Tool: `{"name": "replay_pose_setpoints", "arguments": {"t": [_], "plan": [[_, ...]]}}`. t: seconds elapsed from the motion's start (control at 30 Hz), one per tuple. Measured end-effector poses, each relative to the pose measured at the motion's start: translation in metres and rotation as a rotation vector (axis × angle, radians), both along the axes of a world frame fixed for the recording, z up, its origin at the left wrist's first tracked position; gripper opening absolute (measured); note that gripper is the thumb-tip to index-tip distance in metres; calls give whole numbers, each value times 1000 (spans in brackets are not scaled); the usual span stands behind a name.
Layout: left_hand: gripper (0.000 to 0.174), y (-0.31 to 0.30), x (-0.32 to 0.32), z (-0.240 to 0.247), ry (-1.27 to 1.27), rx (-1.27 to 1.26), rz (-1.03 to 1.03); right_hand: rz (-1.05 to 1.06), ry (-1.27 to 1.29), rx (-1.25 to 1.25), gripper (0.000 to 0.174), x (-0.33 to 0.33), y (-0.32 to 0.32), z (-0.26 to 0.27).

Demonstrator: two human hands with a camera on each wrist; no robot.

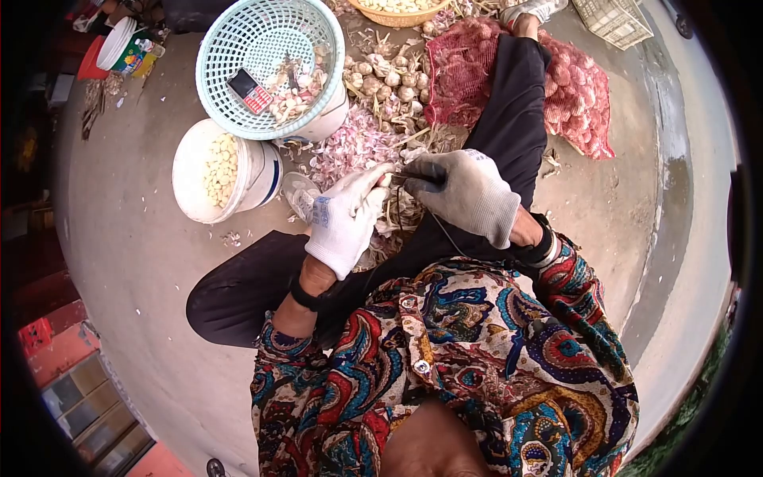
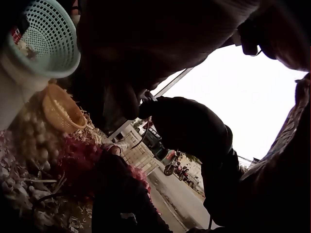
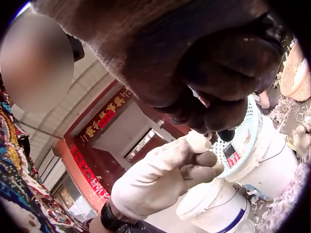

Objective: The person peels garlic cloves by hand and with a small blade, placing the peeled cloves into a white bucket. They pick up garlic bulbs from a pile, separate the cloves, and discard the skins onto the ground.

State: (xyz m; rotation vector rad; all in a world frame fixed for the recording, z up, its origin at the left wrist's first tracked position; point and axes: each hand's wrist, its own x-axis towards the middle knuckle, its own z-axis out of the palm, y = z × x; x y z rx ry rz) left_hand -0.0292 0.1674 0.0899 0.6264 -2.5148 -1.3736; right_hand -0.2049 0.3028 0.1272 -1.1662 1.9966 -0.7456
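My gloved left hand point(image 1: 346, 215) pinches a pale garlic clove point(image 1: 385, 180) between thumb and fingertips, above my lap. Close against it, my gloved right hand point(image 1: 465, 191), its glove darkened at the fingers, grips a small thin dark tool point(image 1: 400, 176). Most of this tool is hidden by the fingers, so I cannot tell its kind. A thin dark cord point(image 1: 399, 208) hangs below the right fingers. Seen from the right wrist, the left hand point(image 3: 155, 179) meets the curled right fingers point(image 3: 228, 114). Beneath both hands lie pinkish garlic skins point(image 1: 358, 147).
A white bucket point(image 1: 187, 171) holds peeled cloves. Behind it, a light-blue basket point(image 1: 211, 75) with cloves and a phone point(image 1: 250, 91) sits on another bucket. Whole garlic bulbs point(image 1: 385, 79), red mesh sacks point(image 1: 576, 95) and an orange basket point(image 1: 421, 17) lie ahead; my legs flank the skins.
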Motion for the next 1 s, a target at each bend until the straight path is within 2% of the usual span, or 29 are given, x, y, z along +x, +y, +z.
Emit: {"name": "replay_pose_setpoints", "arguments": {"t": [0.07, 0.17, 0.23, 0.27, 0.37, 0.5, 0.57, 0.63, 0.7, 0.73, 0.8, 0.83, 0.9, 0.97, 1.0], "plan": [[29, 2, -1, -3, 44, 289, 112, -17, 4, -15, 23, -2, 1, -5], [29, -2, 1, 15, 155, 625, 140, -50, 180, 51, 24, -16, 1, -18], [29, -4, 0, 17, 211, 602, 206, -156, -20, 95, 26, -20, 1, -26], [29, -4, -2, 18, 225, 684, 256, -156, -137, 23, 25, -20, 0, -31], [25, -3, -5, 4, 273, 714, 280, -286, -518, -158, 28, -3, -1, -26], [20, 5, -12, 3, 269, 735, 307, -290, -539, -212, 26, 9, -7, -35], [22, 4, -11, 0, 249, 737, 294, -290, -488, -252, 16, 14, -9, -38], [23, 3, -10, -2, 229, 740, 280, -274, -471, -227, 15, 13, -9, -42], [25, 2, -6, -4, 307, 917, 184, -293, -605, -277, 12, 13, -8, -43], [25, 3, -6, -5, 305, 917, 184, -294, -606, -277, 12, 13, -8, -42], [26, 6, -8, -8, 405, 1023, 159, -385, -821, -238, 10, 12, -7, -37], [26, 6, -8, -10, 404, 1024, 158, -387, -821, -237, 10, 10, -6, -34], [26, 5, -8, -13, 448, 1141, 118, -459, -1057, -126, 11, 5, -7, -28], [26, 8, -11, -6, 443, 1175, 161, -452, -1092, -124, 17, 5, -8, -35], [27, 9, -12, -3, 435, 1208, 208, -447, -955, -236, 20, 10, -9, -37]]}}
